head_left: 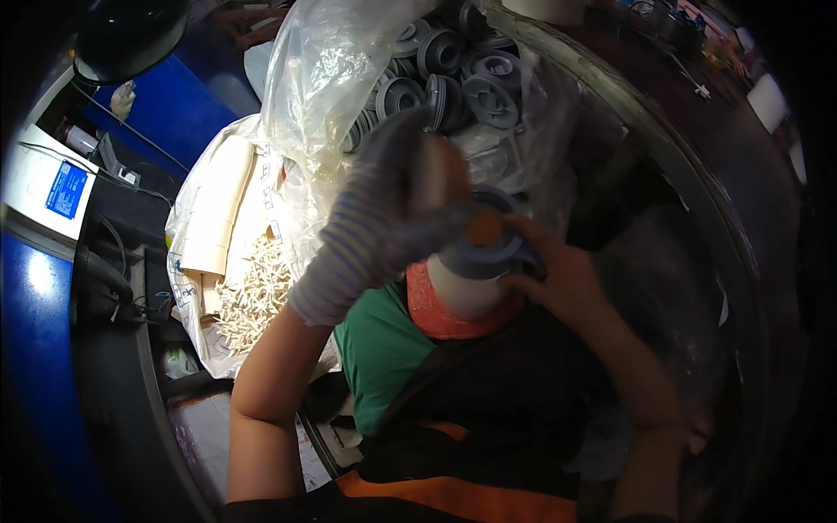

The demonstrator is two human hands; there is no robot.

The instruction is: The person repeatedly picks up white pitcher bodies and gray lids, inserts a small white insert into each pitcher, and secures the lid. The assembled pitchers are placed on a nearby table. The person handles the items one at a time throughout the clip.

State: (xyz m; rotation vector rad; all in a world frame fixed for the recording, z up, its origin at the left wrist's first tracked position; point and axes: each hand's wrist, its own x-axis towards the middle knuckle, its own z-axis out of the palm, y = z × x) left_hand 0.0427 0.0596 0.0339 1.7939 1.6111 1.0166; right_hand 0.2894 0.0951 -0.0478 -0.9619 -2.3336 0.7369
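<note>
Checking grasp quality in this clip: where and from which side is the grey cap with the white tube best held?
Probably by the grey cap's wide round rim, from its right side, where the bare right hand already wraps it. The rim flares out past the white tube, giving fingers an edge. The gloved left hand covers the top left, so that side is taken.

Grey plastic cap (488, 248) w/ orange centre, tilted, atop white cylinder (462, 292), both held up close.

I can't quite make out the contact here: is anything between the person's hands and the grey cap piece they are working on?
Nothing visible. The gloved left hand presses on the grey cap from above-left, the bare right hand holds its right side. Only the striped glove's fabric separates the left hand from it.
</note>
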